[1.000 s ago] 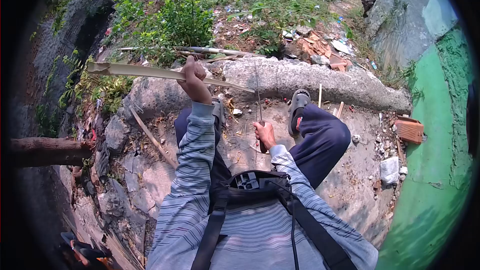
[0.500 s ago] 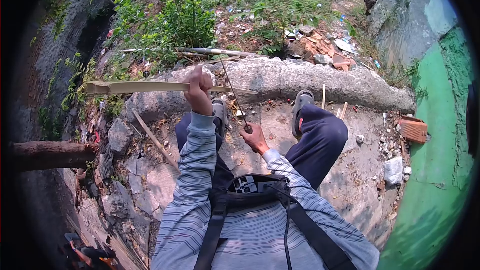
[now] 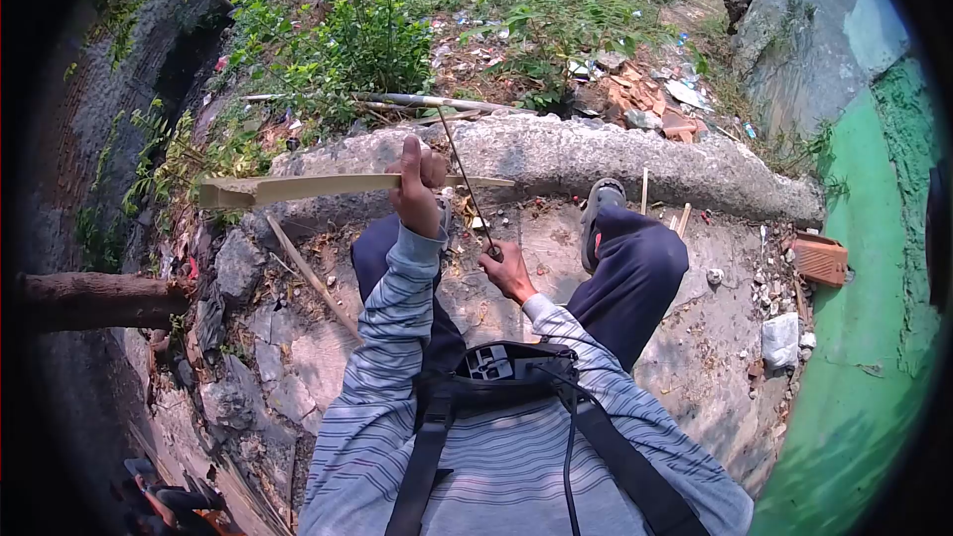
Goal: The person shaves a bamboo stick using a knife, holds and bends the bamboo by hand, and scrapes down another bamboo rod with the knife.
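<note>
My left hand (image 3: pixel 419 184) is closed around a pale split bamboo strip (image 3: pixel 318 186), held roughly level. The strip's thick, wide end is at the left and its thin tip comes out to the right of my fist. My right hand (image 3: pixel 510 274), lower and to the right, grips the dark handle of a long knife (image 3: pixel 463 171). Its narrow blade, seen nearly edge-on, points up and away and crosses the thin end of the strip. Whether blade and strip touch, I cannot tell.
A rough concrete kerb (image 3: pixel 615 154) runs in front of my feet. Loose sticks (image 3: pixel 316 278) lie on the paving, and a brick (image 3: pixel 820 258) is by the green wall (image 3: pixel 844 337). A trunk (image 3: pixel 104 301) juts in from the left. Part of a person (image 3: pixel 169 496) shows at lower left.
My left hand has moved to the right and slightly down, carrying the bamboo strip with it. My right hand and the knife have barely shifted.
</note>
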A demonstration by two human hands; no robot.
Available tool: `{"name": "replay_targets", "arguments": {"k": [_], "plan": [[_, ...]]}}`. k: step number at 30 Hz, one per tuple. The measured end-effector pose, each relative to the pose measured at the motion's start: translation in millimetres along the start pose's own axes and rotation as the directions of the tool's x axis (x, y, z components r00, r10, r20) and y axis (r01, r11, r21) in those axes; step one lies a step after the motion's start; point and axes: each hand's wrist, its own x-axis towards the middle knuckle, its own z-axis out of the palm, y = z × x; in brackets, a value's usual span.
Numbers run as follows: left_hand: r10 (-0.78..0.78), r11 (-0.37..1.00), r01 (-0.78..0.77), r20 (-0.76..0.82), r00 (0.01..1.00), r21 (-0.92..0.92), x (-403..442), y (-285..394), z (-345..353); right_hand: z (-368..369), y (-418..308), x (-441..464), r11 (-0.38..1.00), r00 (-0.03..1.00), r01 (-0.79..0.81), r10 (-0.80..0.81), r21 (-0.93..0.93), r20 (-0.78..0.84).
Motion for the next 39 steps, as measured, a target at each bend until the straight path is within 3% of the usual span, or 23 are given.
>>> {"name": "replay_targets", "arguments": {"k": [2,4,7,12,16,18,22,23,25,27,29,31,33,35,39], "plan": [[0.01,1.0,-0.01,-0.001,1.0,0.003,-1.1,-1.5,-3.0,4.5,8.9,1.5,1.0,1.0,-0.005,0.005,0.019,0.014],[0.023,0.998,-0.024,-0.018,1.0,-0.06,-1.9,-2.3,-6.5,9.0,16.7,2.2,0.968,0.985,-0.172,0.169,0.183,0.032],[0.066,0.988,-0.06,0.038,0.997,-0.141,-5.4,-3.3,-6.5,10.5,22.1,6.0,0.98,0.992,-0.122,0.122,0.16,0.015],[0.048,0.994,-0.038,0.097,0.994,-0.106,-20.0,-1.3,-9.4,9.4,8.4,6.7,0.979,0.993,-0.086,0.068,0.187,0.098],[0.008,0.998,0.0,0.122,0.992,-0.066,-33.6,5.7,-15.9,14.2,12.0,5.4,0.976,0.997,-0.016,0.0,0.218,0.074],[0.021,0.997,-0.01,0.156,0.988,-0.072,-39.2,5.6,-22.2,14.3,17.1,8.1,0.96,0.989,-0.134,0.113,0.247,0.099],[0.005,0.999,0.005,0.219,0.976,-0.041,-45.8,7.7,-27.7,16.2,8.7,4.2,0.906,0.976,-0.219,0.201,0.362,0.086],[-0.023,1.0,0.024,0.24,0.971,0.0,-48.8,8.4,-27.7,17.8,8.6,4.8,0.906,0.975,-0.224,0.204,0.36,0.092],[-0.035,0.999,0.03,0.226,0.973,0.026,-52.8,9.4,-27.1,18.0,13.3,9.0,0.982,0.998,-0.029,0.017,0.187,0.064],[-0.027,1.0,0.023,0.248,0.968,0.018,-52.7,10.6,-25.8,16.7,16.2,8.2,0.981,0.996,-0.07,0.057,0.183,0.075],[-0.022,1.0,0.022,0.234,0.972,0.003,-53.7,9.8,-25.9,14.4,15.0,9.1,0.93,0.968,-0.237,0.202,0.28,0.15],[-0.012,1.0,0.015,0.139,0.99,-0.018,-53.1,7.4,-26.3,14.4,12.0,9.2,0.95,0.973,-0.217,0.191,0.223,0.132],[-0.007,0.999,0.012,0.144,0.99,-0.031,-52.1,7.0,-25.1,13.7,5.4,8.9,0.966,0.977,-0.199,0.182,0.163,0.114],[-0.004,0.999,0.009,0.14,0.99,-0.039,-52.3,7.7,-23.0,12.7,-4.8,7.2,0.994,0.997,-0.064,0.059,0.091,0.057],[-0.001,0.999,0.011,0.193,0.981,-0.052,-55.0,5.0,-18.6,7.6,-13.4,7.8,0.998,0.999,-0.015,0.012,0.064,0.05]]}}
